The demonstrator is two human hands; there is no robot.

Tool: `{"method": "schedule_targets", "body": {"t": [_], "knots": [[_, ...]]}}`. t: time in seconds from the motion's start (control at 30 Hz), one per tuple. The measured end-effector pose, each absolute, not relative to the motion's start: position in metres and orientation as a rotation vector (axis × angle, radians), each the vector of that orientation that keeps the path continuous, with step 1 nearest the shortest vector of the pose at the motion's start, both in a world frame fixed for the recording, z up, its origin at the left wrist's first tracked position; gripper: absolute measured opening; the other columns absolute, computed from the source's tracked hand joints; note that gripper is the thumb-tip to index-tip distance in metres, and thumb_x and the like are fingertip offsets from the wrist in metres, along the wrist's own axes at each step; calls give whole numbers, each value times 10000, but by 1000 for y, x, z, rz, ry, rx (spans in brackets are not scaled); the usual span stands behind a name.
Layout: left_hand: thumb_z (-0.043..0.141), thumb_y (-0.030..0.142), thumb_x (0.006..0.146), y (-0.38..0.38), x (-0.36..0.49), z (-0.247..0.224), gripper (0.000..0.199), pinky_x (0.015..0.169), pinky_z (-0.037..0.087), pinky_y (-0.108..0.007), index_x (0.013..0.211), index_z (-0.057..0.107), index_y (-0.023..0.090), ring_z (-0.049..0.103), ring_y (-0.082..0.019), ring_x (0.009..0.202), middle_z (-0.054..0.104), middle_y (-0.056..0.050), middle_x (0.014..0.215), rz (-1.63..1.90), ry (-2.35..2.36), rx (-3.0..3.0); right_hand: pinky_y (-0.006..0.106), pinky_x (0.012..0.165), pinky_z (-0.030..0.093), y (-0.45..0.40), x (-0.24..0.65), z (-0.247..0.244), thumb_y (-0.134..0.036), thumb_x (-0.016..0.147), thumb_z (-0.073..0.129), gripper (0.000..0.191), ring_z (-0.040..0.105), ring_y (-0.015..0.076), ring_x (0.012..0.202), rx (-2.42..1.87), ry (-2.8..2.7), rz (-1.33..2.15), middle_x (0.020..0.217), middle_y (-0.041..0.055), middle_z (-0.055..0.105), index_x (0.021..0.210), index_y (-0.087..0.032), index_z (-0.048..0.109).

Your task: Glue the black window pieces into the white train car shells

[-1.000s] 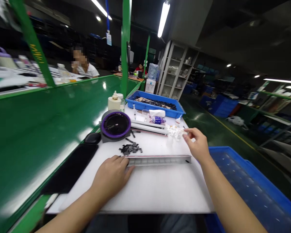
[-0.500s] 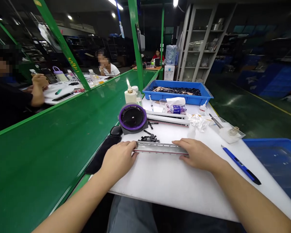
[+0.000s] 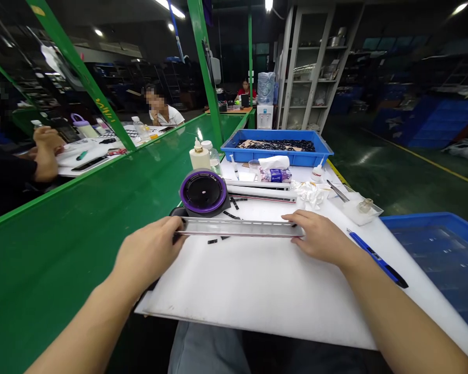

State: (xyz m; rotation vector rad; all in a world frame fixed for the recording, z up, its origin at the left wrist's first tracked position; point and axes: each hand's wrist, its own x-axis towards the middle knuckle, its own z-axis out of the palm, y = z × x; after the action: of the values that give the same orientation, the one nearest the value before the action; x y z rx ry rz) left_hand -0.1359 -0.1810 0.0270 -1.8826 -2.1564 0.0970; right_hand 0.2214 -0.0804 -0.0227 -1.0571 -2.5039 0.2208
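Note:
A long silver metal bar [image 3: 237, 227], with slots along its top edge and a thin red line along its bottom edge, is held level over the white tabletop. My left hand [image 3: 150, 254] is closed around its left end, the thumb on the near side. At the right end, my right hand [image 3: 322, 236] pinches it between thumb and fingers. Small black pieces [image 3: 212, 241] lie just in front of the bar. More black strips [image 3: 232, 215] lie just behind it; the bar hides part of the surface there.
Behind the bar stands a round purple-rimmed black device [image 3: 203, 192]. Similar bars [image 3: 263, 195], crumpled tissue [image 3: 310, 194] and a blue tray [image 3: 276, 157] of black parts are farther back. A blue pen-like tool [image 3: 376, 258] lies right. A green partition [image 3: 81, 244] borders the left; co-workers sit beyond.
My left hand has moved left, so more bar shows between my hands. The bar now covers where the black pile showed, and small black pieces appear in front. The view has shifted slightly.

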Motion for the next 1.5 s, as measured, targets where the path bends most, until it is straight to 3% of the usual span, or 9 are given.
{"method": "schedule_targets", "body": {"t": [0.13,0.27,0.5,0.73,1.2,1.5], "knots": [[341,559,904,-182,-161,44,359,575,357,-314,994,554,285,649,-275,863,692,-27,1019,170,-2300,-1759,419,960,519,-77,218,-25,-155,789,669,497,632,245,1090,-969,-2391,312,1208,70,661,1267,-231,557],[324,649,856,-180,-175,47,472,597,403,-342,1086,580,326,649,-302,828,706,-41,981,263,-2421,-1696,399,893,528,-79,213,-25,-155,809,649,374,636,223,1013,-953,-2370,417,1116,49,672,1163,-228,553],[335,548,852,-179,-162,38,402,626,454,-400,1008,625,317,658,-342,844,717,-56,967,374,-2336,-1792,370,895,512,-77,212,-29,-82,749,651,238,629,206,975,-935,-2545,546,1090,37,631,937,-222,608],[346,550,841,-178,-165,31,401,610,477,-431,995,617,299,658,-358,834,715,-66,948,370,-2322,-1829,343,830,517,-76,207,-32,-109,789,638,112,631,187,904,-1007,-2563,547,1095,49,613,859,-194,617],[352,588,858,-174,-166,34,453,644,475,-422,992,637,263,639,-364,856,707,-111,960,348,-2422,-1850,358,823,511,-73,208,-34,-92,819,634,110,607,195,953,-904,-2461,388,1080,57,619,852,-196,627],[298,599,891,-174,-161,36,484,649,464,-388,1081,615,287,651,-341,895,712,-73,1081,240,-2409,-1755,371,872,526,-73,208,-38,-79,782,664,139,620,208,971,-856,-2406,376,1062,68,621,859,-195,649]]}}
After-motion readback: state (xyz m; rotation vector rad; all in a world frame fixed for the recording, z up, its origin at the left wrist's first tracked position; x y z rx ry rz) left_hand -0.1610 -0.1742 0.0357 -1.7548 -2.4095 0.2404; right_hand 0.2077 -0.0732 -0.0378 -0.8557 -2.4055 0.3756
